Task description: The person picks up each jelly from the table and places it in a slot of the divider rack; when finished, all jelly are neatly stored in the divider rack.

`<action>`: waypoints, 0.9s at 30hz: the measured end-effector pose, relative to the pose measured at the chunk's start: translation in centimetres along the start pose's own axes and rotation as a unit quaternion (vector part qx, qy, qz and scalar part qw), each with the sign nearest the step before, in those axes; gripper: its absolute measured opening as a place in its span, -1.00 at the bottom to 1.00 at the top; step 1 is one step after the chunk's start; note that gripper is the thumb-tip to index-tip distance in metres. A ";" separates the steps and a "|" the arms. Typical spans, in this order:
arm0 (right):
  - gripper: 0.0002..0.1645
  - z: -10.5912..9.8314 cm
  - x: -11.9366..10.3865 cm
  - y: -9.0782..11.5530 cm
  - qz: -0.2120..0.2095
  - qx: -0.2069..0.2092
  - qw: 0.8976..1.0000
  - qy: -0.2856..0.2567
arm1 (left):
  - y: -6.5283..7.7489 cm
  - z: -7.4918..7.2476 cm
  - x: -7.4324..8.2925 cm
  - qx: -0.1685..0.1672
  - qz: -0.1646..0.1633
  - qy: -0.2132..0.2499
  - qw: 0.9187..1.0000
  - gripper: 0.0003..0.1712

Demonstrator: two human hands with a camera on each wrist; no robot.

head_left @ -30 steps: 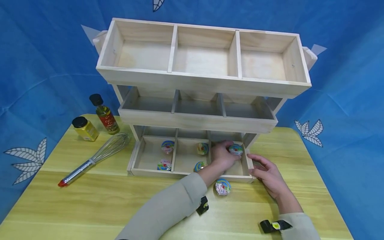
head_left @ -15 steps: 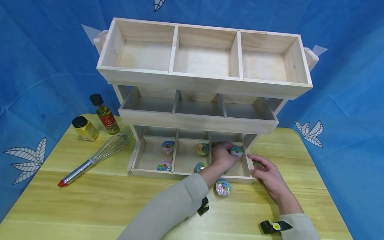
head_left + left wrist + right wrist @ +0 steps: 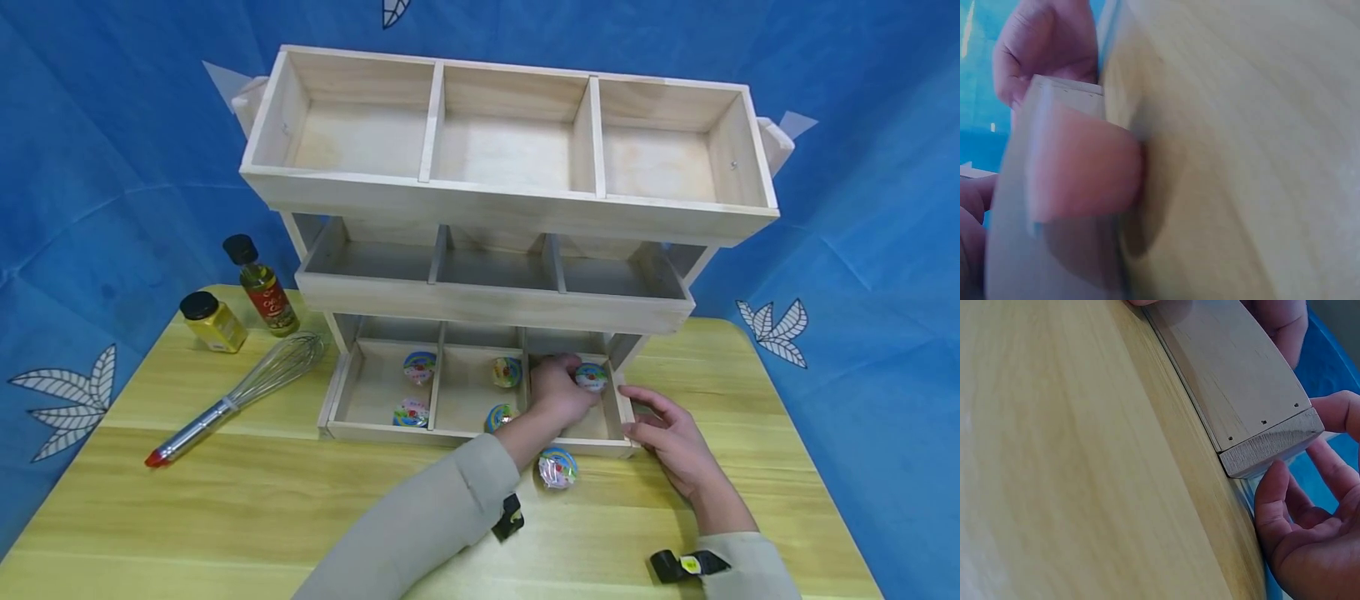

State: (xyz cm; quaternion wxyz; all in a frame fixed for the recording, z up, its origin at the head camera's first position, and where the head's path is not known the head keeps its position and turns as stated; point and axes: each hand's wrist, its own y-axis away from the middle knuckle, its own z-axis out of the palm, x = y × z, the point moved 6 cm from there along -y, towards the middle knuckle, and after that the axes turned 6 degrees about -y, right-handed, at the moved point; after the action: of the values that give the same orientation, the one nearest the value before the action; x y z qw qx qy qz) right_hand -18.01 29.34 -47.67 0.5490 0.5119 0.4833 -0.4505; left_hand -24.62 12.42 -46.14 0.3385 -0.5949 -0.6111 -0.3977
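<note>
In the right compartment of the bottom tray (image 3: 480, 435), my left hand (image 3: 558, 393) holds a small jelly cup (image 3: 591, 377), its printed foil lid facing up. Another jelly cup (image 3: 557, 468) stands on the table just before the tray; in the left wrist view this pink cup (image 3: 1088, 172) looms blurred in front of the tray's wall. My right hand (image 3: 675, 442) touches the tray's right end, index finger and thumb at the corner, as the right wrist view shows the fingers (image 3: 1272, 487) loosely bent there. Two jelly cups (image 3: 506, 372) lie in the middle compartment, two more jelly cups (image 3: 419, 367) in the left one.
Above the bottom tray rise a middle tray (image 3: 495, 304) and a wide top tray (image 3: 510, 196), each with three compartments. On the table's left are a whisk (image 3: 247, 392), a yellow jar (image 3: 213, 322) with black lid and an oil bottle (image 3: 264, 287). Blue cloth (image 3: 112, 208) hangs behind.
The jelly cup in my left hand has shifted very slightly right and down inside the compartment. My right hand and the other things stay where they were.
</note>
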 end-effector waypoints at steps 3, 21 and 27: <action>-0.33 0.1 -0.1 0.0 -0.001 0.000 1.000 0.003 | 0.4 -0.4 0.4 -0.006 -0.008 -0.005 1.000 -0.28; -0.34 0.1 -0.5 -0.1 -0.007 -0.008 1.000 0.011 | 4.9 -5.9 1.6 -0.079 0.076 0.008 0.994 -0.31; -0.33 0.0 -0.3 -0.1 -0.004 -0.007 1.000 0.022 | 8.1 -7.6 0.6 -0.109 0.110 0.049 0.987 -0.35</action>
State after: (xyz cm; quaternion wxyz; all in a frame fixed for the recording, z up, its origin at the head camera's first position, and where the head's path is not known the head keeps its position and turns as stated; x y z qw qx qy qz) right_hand -18.11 29.31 -47.39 0.5397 0.5159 0.5006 -0.4382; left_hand -17.01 5.75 -41.52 0.3429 -0.6714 -0.4779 -0.4508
